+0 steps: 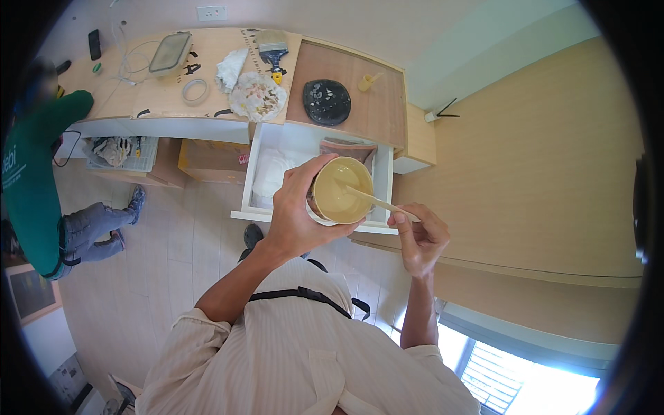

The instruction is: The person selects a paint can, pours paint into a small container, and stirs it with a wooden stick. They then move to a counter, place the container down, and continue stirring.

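Observation:
My left hand (296, 206) is wrapped round a round tub (319, 200) and holds it up in front of me, over the front of an open white drawer (245, 215). A pale yellow, creamy liquid (337, 200) lies inside the tub. Between the thumb and fingers of my right hand (420, 237) is a flat, pale wooden stick (377, 201). The stick slants down over the tub's right rim, and its far end dips into the liquid. How deep it reaches is hidden.
Beyond the drawer, a black round lid-like piece (327, 102) and a small yellow cup (366, 83) rest on the cabinet top. A wide brush (272, 52), a tape roll (195, 92) and crumpled paper (257, 96) lie further left. A person in green (41, 173) stands at the left.

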Tool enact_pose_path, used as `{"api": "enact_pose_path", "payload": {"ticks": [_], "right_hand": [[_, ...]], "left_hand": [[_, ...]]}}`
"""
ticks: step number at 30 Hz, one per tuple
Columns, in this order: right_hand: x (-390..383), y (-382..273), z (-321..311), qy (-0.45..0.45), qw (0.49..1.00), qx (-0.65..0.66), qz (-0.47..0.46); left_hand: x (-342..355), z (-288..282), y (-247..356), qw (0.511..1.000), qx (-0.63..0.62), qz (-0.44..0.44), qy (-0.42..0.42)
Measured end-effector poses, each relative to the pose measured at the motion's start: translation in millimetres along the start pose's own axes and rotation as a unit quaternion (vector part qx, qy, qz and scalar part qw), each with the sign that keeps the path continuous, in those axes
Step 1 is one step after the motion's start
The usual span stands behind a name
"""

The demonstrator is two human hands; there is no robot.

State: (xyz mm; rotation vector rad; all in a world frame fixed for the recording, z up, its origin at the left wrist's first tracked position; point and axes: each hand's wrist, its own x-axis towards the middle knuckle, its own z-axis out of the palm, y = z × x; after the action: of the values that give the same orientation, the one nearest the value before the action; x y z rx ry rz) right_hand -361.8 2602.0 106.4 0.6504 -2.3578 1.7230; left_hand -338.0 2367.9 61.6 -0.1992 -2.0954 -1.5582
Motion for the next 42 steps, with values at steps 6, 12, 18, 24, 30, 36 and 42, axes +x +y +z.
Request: {"api": "enact_pose_path", "payload": {"ticks": [6, 12, 18, 24, 30, 36, 42], "right_hand": [[-2, 2, -3, 0.005, 1.0, -0.004, 0.002], [-1, 1, -7, 0.0, 1.0, -0.01, 0.005], [1, 1, -9, -0.007, 1.0, -0.005, -0.002], [3, 5, -11, -0.008, 1.0, -0.011, 0.001], [8, -6, -12, -0.026, 0.997, 0.01, -0.066], [7, -9, -9, -0.035, 0.998, -0.02, -0.054], [4, -2, -9, -0.048, 0.993, -0.049, -0.092]], "left_hand": [[-2, 2, 2, 1.0, 0.0, 0.002, 0.004], [-4, 4, 5, 1.0, 0.008, 0.002, 0.009], [-5, 6, 7, 1.0, 0.015, 0.007, 0.014], [-4, 7, 7, 0.999, 0.016, 0.019, 0.028], [-3, 8, 8, 0.999, 0.01, 0.008, 0.031], [1, 9, 8, 0.999, 0.01, 0.008, 0.043], [5, 4, 7, 0.999, 0.022, 0.007, 0.032]]}}
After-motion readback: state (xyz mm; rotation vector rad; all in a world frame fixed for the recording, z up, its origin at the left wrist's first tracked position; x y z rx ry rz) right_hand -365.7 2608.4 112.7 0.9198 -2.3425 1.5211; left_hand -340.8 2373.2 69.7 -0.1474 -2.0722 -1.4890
